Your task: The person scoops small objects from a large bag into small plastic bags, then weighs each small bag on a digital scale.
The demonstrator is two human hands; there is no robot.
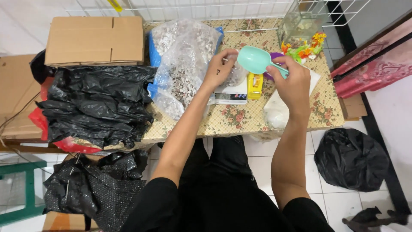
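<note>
Right hand (294, 83) closes its fingers around the handle of a mint-green plastic scoop (256, 60), bowl tipped up and hovering just above the small digital scale (231, 95). Left hand (221, 68) pinches the mouth of a small clear bag (237, 74) that sits on the scale's platform, fingers curled over its rim. That little bag looks thin, soft and slippery, likely to slump unless held at the rim (where the fingers already are); the scoop seems light and stiff, best gripped at the handle's end. Just left of the scale leans a big clear sack of pale gravel (182, 64), probably heavy and shifting. Right of the scale stand a yellow tape dispenser (255, 85) and a white bag (278, 109). Behind the scale are plastic flowers (304, 48) and a glass tank (300, 21). Far left of the scale lie black plastic bags (96, 103) and a cardboard box (94, 39), all on a floral tablecloth (240, 118).
</note>
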